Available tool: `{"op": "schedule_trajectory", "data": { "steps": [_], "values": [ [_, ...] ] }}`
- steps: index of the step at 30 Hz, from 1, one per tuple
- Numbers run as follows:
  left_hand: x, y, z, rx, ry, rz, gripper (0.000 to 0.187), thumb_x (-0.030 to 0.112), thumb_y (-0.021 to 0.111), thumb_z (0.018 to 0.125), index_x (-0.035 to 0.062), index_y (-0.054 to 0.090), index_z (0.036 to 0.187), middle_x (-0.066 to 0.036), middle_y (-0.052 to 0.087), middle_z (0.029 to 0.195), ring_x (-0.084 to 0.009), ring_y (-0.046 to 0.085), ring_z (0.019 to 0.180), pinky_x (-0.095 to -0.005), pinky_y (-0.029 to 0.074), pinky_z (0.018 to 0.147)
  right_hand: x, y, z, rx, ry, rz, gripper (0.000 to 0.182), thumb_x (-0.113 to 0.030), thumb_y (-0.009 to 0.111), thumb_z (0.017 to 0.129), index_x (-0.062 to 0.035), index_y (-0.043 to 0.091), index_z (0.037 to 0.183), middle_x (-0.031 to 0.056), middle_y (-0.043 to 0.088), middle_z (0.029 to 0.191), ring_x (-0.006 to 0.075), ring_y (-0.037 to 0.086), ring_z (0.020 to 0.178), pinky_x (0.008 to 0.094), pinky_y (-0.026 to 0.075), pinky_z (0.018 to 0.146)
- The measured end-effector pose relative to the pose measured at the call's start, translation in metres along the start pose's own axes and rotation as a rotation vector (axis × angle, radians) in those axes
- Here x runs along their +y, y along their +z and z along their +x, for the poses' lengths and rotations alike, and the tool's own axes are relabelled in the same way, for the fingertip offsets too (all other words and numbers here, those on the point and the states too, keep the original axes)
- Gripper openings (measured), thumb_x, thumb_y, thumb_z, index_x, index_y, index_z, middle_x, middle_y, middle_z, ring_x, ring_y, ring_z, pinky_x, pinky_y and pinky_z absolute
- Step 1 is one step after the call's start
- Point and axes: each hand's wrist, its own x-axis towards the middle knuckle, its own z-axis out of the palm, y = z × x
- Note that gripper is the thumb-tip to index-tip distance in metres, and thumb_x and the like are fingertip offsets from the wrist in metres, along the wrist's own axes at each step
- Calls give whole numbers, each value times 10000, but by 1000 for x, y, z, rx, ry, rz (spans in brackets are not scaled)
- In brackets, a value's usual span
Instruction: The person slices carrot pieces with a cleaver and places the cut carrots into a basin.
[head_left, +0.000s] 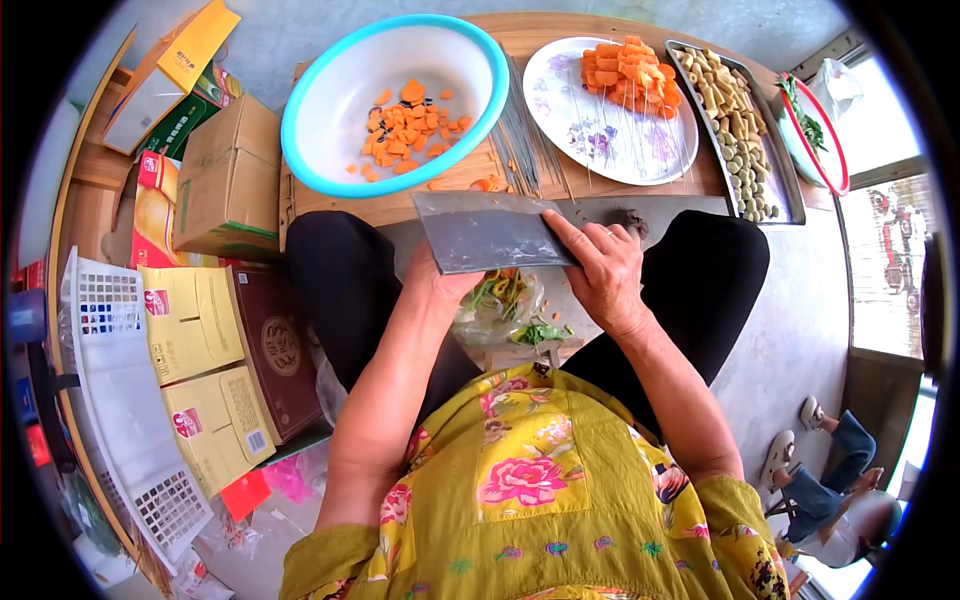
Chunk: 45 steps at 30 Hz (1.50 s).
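Cleaver (490, 235) above the gap between the knees (725, 250), at the near side of the table (545, 30), broad blade crossing from left to right with its smeared upper face in view. Could slip or twist, judging by that smeared, possibly damp steel and the light-looking support on the left; might then nick skin, with left fingertips out of sight underneath and no telling which edge is the keen one. Could also catch the loose skewers (522, 140) just beyond, or bump the basin (287, 140), if swung too far. Right hand (612, 265) at the right end, index finger (560, 228) stretched onto the face, remaining fingers bent and close together, handle mostly hidden. Left hand (440, 282) at the near left edge, under the blade; spread of those fingers impossible to tell. Farther out, to the far left, carrot slices (405, 130) inside the basin; right of the skewers, a plate (600, 168) with skewered carrot pieces (625, 75); farther right, a metal tray (785, 150) of tan pieces, then a red-rimmed bowl (843, 180) with green leaves. On the near side of the blade, lower down, plant scraps (500, 290) in a clear bag.
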Motion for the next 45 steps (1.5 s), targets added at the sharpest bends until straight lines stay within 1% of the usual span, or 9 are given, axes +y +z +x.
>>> {"op": "schedule_trajectory", "data": {
  "steps": [19, 21, 25, 27, 28, 30, 35, 42, 45],
  "values": [
    [1, 8, -3, -167, -99, -124, 291, 232, 531, 939, 34, 565, 1149, -121, 626, 1112, -263, 598, 1049, -435, 494, 931, 2, -2, -2, 10, 35, 46, 615, -27, 660, 628, -88, 585, 1236, 41, 498, 685, 215, 523, 625, 332, 414, 603],
    [-2, 18, -7, -4, -20, -113, 197, 92, 559, 913, -11, 580, 1080, -131, 649, 1042, -257, 646, 957, -350, 546, 835, 3, 0, -4, 11, 45, 53, 616, -26, 660, 629, -90, 585, 1237, 45, 500, 688, 223, 523, 627, 336, 421, 607],
    [2, 10, -2, -28, -50, -159, 176, 96, 574, 915, 6, 582, 1066, -105, 652, 1018, -230, 649, 938, -311, 547, 798, 7, 3, -11, -34, 156, 89, 601, -8, 647, 652, -107, 583, 1241, 65, 518, 704, 254, 535, 640, 352, 445, 621],
    [6, 10, 3, -407, -205, -247, 134, 102, 619, 890, 33, 588, 1001, -98, 649, 971, -192, 622, 978, -295, 544, 782, 13, 8, -18, -53, 205, 96, 585, 2, 637, 671, -113, 582, 1242, 75, 526, 712, 268, 541, 642, 361, 453, 625],
    [6, 14, 0, -409, -205, -250, 134, 102, 619, 890, 33, 588, 1001, -98, 649, 971, -192, 622, 978, -295, 544, 782, 17, 12, -21, -17, 249, 163, 564, 10, 619, 695, -115, 579, 1243, 83, 530, 715, 286, 546, 645, 377, 459, 626],
    [6, 26, -9, -124, -78, 107, 84, 97, 613, 898, 51, 579, 960, -53, 622, 856, -166, 622, 854, -282, 543, 734, 19, 11, -24, -3, 348, 275, 470, 25, 571, 783, -103, 579, 1236, 105, 579, 767, 286, 575, 657, 368, 485, 637],
    [6, 26, -10, -50, 21, 362, 109, 103, 639, 885, 62, 583, 969, -19, 602, 826, -141, 591, 742, -275, 530, 682, 20, 9, -30, 21, 499, 441, 371, 15, 549, 854, -72, 594, 1212, 120, 642, 903, 201, 594, 691, 281, 488, 669],
    [12, 6, -2, -90, 12, 419, 141, 130, 656, 876, 56, 612, 988, -19, 634, 876, -147, 640, 851, -294, 543, 740, 19, 1, -23, 28, 271, 313, 498, 39, 582, 757, -106, 592, 1234, 89, 540, 724, 249, 531, 615, 341, 458, 606],
    [9, 12, -4, -59, 30, 400, 183, 143, 640, 889, 28, 600, 1026, -35, 637, 879, -129, 625, 774, -286, 541, 766, 15, -4, -19, -7, 158, 187, 565, 26, 605, 685, -113, 597, 1232, 70, 496, 676, 251, 504, 597, 360, 436, 593]
  ]
}}
